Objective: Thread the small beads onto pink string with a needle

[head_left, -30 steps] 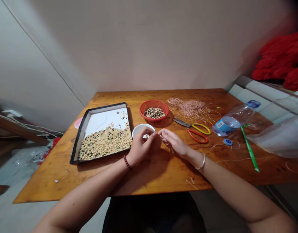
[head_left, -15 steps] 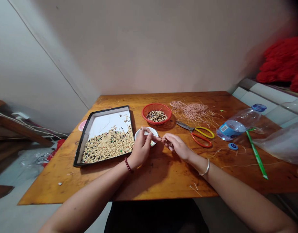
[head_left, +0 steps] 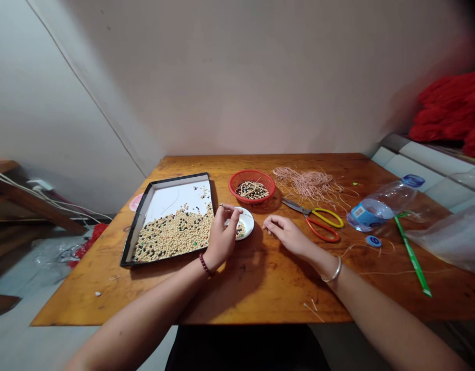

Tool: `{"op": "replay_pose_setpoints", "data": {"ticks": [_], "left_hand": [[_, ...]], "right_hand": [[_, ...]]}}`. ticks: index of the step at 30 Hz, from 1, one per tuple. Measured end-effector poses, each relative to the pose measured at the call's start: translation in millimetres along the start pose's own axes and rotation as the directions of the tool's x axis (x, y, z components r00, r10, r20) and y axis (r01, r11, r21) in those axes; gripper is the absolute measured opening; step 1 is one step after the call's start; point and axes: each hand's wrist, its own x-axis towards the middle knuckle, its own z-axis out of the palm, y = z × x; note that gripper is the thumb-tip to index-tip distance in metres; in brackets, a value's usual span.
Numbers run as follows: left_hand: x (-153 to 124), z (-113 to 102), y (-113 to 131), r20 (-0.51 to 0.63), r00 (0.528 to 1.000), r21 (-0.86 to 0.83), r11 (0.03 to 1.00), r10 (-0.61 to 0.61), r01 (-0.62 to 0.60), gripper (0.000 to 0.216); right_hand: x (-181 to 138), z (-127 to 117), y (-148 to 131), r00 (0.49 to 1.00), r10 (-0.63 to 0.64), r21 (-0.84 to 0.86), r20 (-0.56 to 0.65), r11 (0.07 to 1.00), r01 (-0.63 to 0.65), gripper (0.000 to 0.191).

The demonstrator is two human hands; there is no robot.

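Note:
My left hand [head_left: 224,232] is closed in a pinch on a thin needle [head_left: 245,214], whose end sticks out to the right over a small white dish [head_left: 249,226]. Some small beads lie in that dish. To the right of it my right hand [head_left: 282,232] hangs above the table, fingers curled together; whatever is between them, if anything, is too small to make out. Left of my left hand lies a shallow black-edged tray [head_left: 163,191] with many cream beads [head_left: 175,234], mixed with dark and a few green ones.
Behind the dish stands a red plastic basket [head_left: 233,191] of strung beads. Farther right are a heap of pink cord [head_left: 305,183], scissors [head_left: 312,219] with red and yellow handles, a plastic bottle [head_left: 371,211], a blue cap [head_left: 373,241] and a green strip [head_left: 413,257].
My right hand has drawn away from the needle to the right, leaving a gap between the hands. My left hand still holds the needle. The view has shifted slightly.

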Motion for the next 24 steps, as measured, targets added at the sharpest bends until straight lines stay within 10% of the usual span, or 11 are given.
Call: {"op": "replay_pose_setpoints", "data": {"ticks": [6,24], "left_hand": [[4.7,0.9,8.3,0.100,0.982,-0.128,0.977,-0.159,0.171,0.029],[10.5,-2.7,10.7,-0.048,0.987,-0.182,0.973,-0.155,0.144,0.032]], "right_hand": [[3.3,-11.0,-1.0,0.984,0.117,0.145,0.135,0.980,-0.136,0.055],[8.9,-31.4,-1.8,0.977,0.085,0.137,0.195,0.984,-0.113,0.037]]}}
